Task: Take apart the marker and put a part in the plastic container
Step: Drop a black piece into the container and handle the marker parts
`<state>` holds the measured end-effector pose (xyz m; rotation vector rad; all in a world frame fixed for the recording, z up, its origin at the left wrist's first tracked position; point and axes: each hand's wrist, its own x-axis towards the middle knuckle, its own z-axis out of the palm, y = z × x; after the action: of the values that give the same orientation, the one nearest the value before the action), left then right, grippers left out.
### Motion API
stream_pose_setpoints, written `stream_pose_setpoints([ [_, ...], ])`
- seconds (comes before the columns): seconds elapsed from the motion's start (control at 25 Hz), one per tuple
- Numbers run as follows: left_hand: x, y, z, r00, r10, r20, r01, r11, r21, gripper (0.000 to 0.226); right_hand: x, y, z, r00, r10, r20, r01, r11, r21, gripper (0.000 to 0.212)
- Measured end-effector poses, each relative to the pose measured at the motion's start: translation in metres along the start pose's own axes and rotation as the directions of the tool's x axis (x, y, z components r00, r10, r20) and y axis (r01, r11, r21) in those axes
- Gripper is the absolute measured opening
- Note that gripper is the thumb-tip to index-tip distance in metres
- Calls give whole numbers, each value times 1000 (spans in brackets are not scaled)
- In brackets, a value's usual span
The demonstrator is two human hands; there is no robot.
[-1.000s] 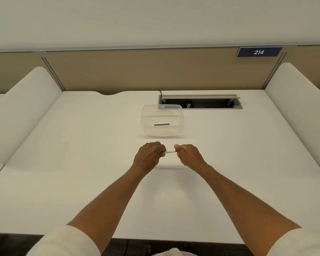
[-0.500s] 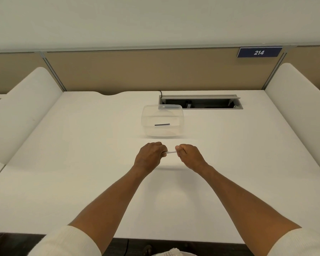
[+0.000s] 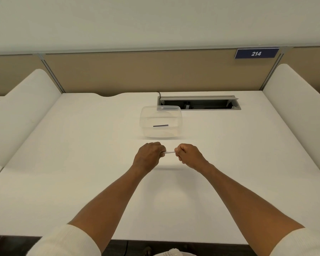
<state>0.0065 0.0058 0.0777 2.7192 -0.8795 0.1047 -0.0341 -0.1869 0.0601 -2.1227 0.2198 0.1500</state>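
Gripping a thin white marker (image 3: 170, 152) by its two ends, the left hand (image 3: 149, 157) and the right hand (image 3: 189, 156) hover just above the white table (image 3: 81, 163), fists close together with only a short stretch of pale barrel showing between them. Each grip is closed tight, fingers curled round its own end of the marker; how much of the barrel each hand covers cannot be told, since the fingers hide both ends. The marker's long axis runs left to right, nearly level, so a pull apart would go straight along that line, each hand drawing outward to its own side. Directly beyond the hands, near but not touching, stands the clear plastic container (image 3: 144, 124), open at the top, with a small dark strip (image 3: 160, 125) already lying on its floor, also lengthwise left to right. The container sits straight ahead of the gap between the fists, so neither hand is clearly the closer; either could reach forward and drop a freed part over the near rim. Behind the container a cable slot (image 3: 199, 104) opens in the table, and a blue sign (image 3: 256, 53) reading 214 hangs on the partition.
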Motion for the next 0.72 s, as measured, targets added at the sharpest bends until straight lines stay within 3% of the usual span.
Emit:
stream_pose_setpoints([
  [0.16,2,3,-1,1000,12,0,-12,1000,11,9,1,-2,2,999,45,7,-44,997,-56,40],
  [0.36,5,5,-3,999,34,-14,-34,999,31,9,0,-5,1,989,148,29,-150,981,123,47],
  [0.56,6,2,-3,1000,29,-6,-28,997,76,13,-1,-5,-4,997,72,-8,-71,991,114,30],
  [0.72,6,4,-1,1000,30,3,-31,996,84,14,0,-6,-1,998,2,-66,-6,998,-58,32],
])
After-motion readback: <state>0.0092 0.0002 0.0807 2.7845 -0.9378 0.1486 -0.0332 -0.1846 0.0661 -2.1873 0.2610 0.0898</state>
